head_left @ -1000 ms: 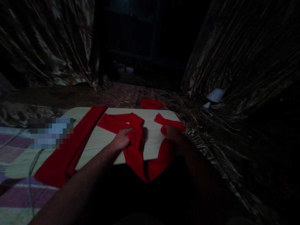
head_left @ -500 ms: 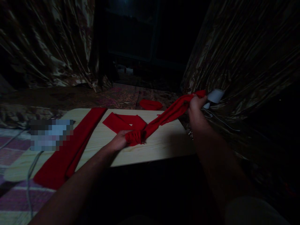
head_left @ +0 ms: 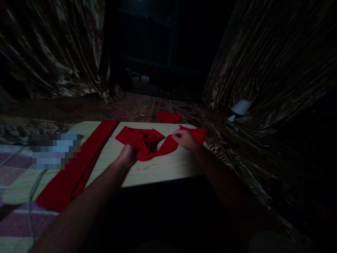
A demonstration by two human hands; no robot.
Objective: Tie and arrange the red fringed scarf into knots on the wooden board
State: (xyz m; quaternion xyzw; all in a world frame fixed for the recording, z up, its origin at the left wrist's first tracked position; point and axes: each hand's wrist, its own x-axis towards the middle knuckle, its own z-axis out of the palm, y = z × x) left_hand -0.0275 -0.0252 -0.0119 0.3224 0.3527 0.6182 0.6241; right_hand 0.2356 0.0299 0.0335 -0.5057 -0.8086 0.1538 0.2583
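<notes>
Red scarf (head_left: 149, 141) is recorded lying bunched on the far right part of the wooden board (head_left: 158, 170), its near-left fold clenched in the left hand (head_left: 128, 155) and its right stretch pinched by the right hand (head_left: 184, 138), while a second red strip (head_left: 79, 165) is laid along the board's left side.

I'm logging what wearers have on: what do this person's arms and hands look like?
The left hand and right hand are ungloved, on bare arms with no sleeves in view. No watch, bracelet or ring shows, though dim light could hide small ones.
</notes>
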